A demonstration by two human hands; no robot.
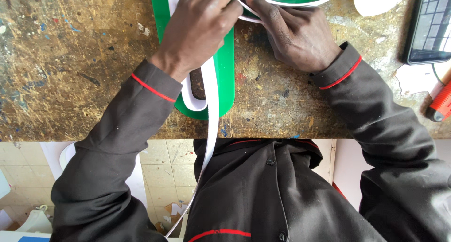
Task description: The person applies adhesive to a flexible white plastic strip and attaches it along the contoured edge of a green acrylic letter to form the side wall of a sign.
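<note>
White flexible plastic strip (210,89) is pinched by the left hand (199,28) and right hand (293,33) against a curved green acrylic piece (225,66); much strip hangs unattached below the worn wooden bench (70,63).

bare bench (70,58) left, phone (430,26), orange tool (441,103) right

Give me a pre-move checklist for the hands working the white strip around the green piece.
1. Left hand on the white strip: ok, it presses down over it.
2. Right hand gripping the strip: ok, fingers pinch it near the top edge.
3. Green piece flat on the workbench: ok.
4. Strip's loose tail free: ok, it hangs off the bench edge.
5. Orange-handled tool clear of the hands: ok, far right.
6. Strip seated evenly along the curve: cannot tell, hands cover it.
</note>
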